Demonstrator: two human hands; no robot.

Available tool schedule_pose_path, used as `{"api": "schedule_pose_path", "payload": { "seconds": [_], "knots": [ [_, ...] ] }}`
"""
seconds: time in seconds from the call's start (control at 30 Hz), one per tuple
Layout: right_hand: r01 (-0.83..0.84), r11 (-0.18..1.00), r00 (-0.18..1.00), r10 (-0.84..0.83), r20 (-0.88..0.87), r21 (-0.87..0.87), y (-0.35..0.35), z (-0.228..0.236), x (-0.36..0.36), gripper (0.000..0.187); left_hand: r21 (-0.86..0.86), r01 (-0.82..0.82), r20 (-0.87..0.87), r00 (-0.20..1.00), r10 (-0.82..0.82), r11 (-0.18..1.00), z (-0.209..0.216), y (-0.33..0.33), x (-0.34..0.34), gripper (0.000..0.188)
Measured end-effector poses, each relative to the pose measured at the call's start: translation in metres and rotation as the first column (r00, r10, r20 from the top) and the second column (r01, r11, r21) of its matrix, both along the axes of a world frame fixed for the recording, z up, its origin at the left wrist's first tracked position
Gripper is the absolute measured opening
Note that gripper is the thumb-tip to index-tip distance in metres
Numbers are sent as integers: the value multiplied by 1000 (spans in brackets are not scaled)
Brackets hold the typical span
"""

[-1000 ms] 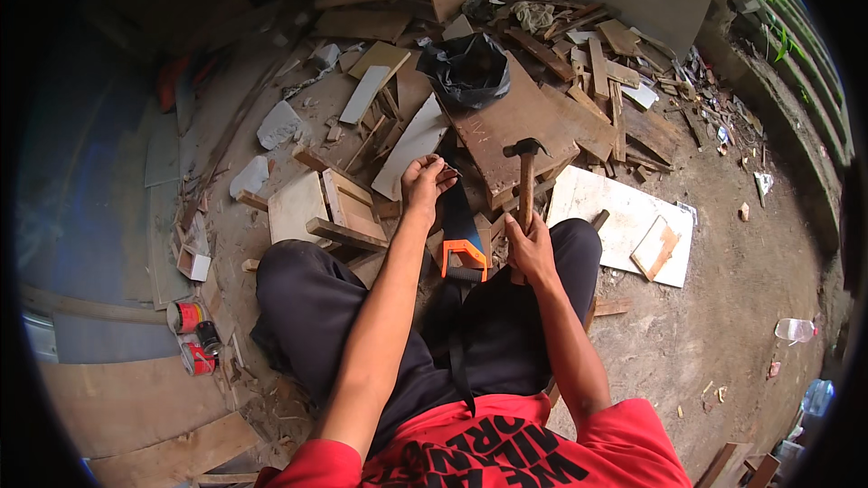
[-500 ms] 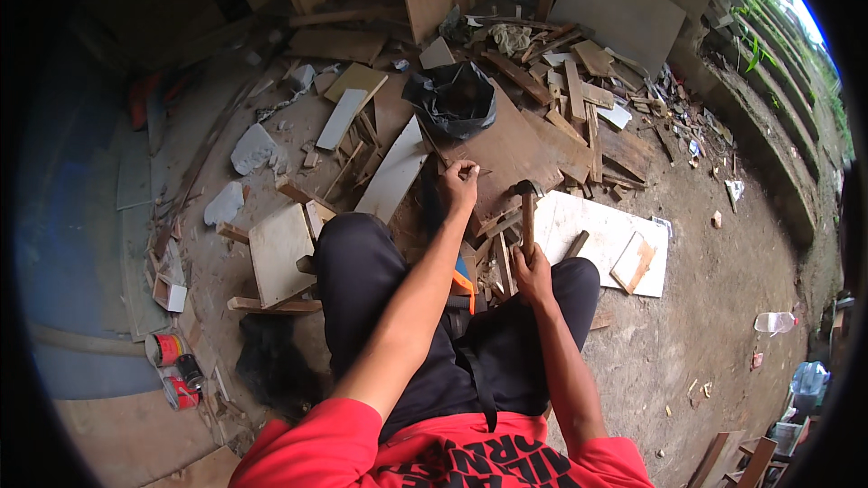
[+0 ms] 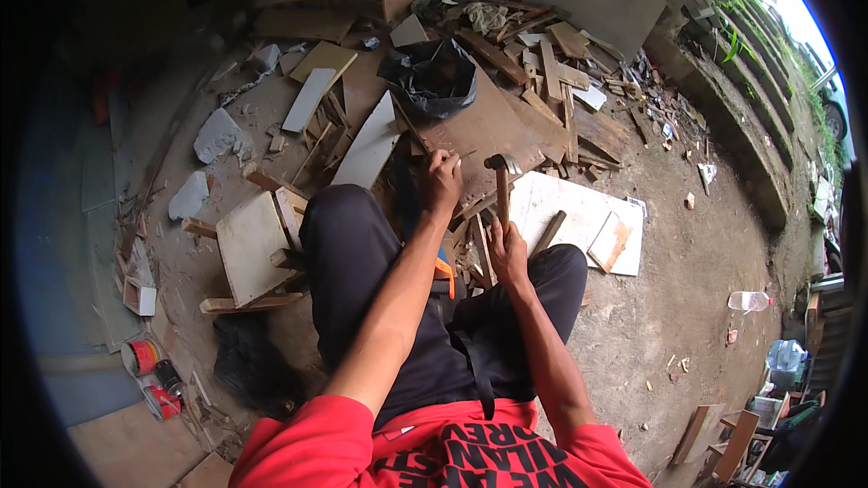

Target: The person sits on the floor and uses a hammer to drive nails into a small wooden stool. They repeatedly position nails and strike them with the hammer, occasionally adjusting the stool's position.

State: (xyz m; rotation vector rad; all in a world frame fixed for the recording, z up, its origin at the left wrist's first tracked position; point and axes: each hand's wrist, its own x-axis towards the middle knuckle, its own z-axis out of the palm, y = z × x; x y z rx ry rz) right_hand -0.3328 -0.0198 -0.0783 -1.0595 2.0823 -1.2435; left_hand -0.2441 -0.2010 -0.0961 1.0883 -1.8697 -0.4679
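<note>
Over a brown board [image 3: 493, 122], the fingers of my left hand [image 3: 442, 183] are pinched on a thin nail [image 3: 467, 154], which sticks out to the right. My right hand [image 3: 510, 251] is wrapped round the wooden handle of a claw hammer [image 3: 503, 194]. The hammer stands upright in view, its metal head just right of my left hand and apart from the nail. Beyond my left hand, an open black plastic bag [image 3: 438, 107] sits on the board. A white board [image 3: 565, 203] with a small stained wood piece [image 3: 613, 242] on it lies right of the hammer.
Scrap wood [image 3: 556, 81] is heaped beyond the bag. Left of my knee stands a pale wooden stool-like piece [image 3: 255, 244] with its legs sticking out. Chunks of white rubble [image 3: 217, 136] lie farther left. Concrete steps [image 3: 723, 117] rise at right, above a plastic bottle [image 3: 749, 301].
The whole view has shifted, so the scene sits slightly left and higher. My left hand still pinches the nail, and my right hand keeps its hold on the hammer.
</note>
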Motion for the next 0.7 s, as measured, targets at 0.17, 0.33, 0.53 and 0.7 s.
{"api": "schedule_pose_path", "payload": {
  "seconds": [0.17,0.33,0.53,0.7],
  "knots": [
    [-32,999,999,32,-10,10,-26,8,15,40,-89,-21,58,998,26,996,0,12,3,29],
    [-24,998,1000,23,-16,-66,-39,9,4,42,25,-4,262,965,-3,1000,12,35,-2,41],
    [-66,998,997,67,-48,18,-41,21,2,40,-102,-30,296,953,59,994,-9,34,3,39],
    [-66,998,995,66,-73,5,-35,15,4,41,-72,-55,312,947,75,996,-18,31,-4,42]
  ]
}}
